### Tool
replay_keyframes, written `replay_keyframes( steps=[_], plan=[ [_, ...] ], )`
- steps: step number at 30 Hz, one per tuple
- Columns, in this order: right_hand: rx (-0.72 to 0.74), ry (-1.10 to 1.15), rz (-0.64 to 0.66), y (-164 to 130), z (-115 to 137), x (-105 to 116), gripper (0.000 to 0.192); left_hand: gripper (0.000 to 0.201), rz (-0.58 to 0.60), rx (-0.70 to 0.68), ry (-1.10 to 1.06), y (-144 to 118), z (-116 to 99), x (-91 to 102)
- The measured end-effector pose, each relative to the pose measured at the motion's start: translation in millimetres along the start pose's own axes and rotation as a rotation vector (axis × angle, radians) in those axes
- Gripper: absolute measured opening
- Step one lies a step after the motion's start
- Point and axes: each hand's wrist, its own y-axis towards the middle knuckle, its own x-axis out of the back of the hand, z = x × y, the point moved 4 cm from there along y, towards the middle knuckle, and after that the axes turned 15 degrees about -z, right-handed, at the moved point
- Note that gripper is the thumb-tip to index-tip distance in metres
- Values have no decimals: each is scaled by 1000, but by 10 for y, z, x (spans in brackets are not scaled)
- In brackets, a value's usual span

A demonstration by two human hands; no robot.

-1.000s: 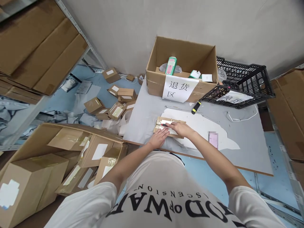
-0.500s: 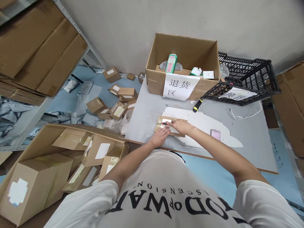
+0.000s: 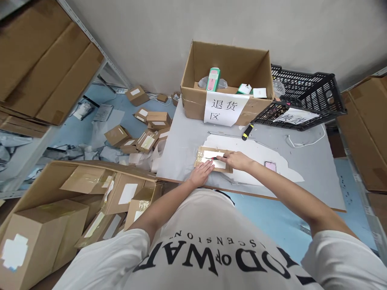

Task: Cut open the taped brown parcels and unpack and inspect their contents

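A small, flat cardboard box [image 3: 229,166] with a white label [image 3: 206,154] and shiny tape on its left end lies near the table's front edge. My left hand [image 3: 202,174] rests on the box's lower left part, fingers stretched out flat. Over the label, my right hand [image 3: 237,160] grips a slim black-and-red pen-like tool [image 3: 214,158], its thin tip pointing left. I cannot make out whether that tip is a blade or a writing point. Beneath the box spreads a torn white sheet [image 3: 281,167].
A phone [image 3: 270,166] lies on the sheet's right part. Further back are a yellow-and-black cutter [image 3: 247,132], an open carton [image 3: 193,102] holding small boxes, and a black crate [image 3: 338,110]. Left of the table stands a large carton [image 3: 102,162] of parcels; more parcels [image 3: 148,141] cover the floor.
My right hand has shifted slightly on the box, and more of the label and the tool shows. My left hand stays on the box. The whole view has moved a little.
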Motion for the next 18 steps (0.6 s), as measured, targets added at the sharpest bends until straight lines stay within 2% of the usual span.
replay_keyframes(
  steps=[6, 10, 18],
  plan=[
    [-103, 9, 43, -224, -88, 27, 58, 64, 3, 4, 5, 19, 3, -13],
    [-161, -14, 100, -456, -268, -43, 59, 64, 10, 9, 17, 33, 18, -27],
    [-304, 63, 119, -1050, -603, -258, 82, 65, 7, 20, 9, 58, 20, -25]
  ],
)
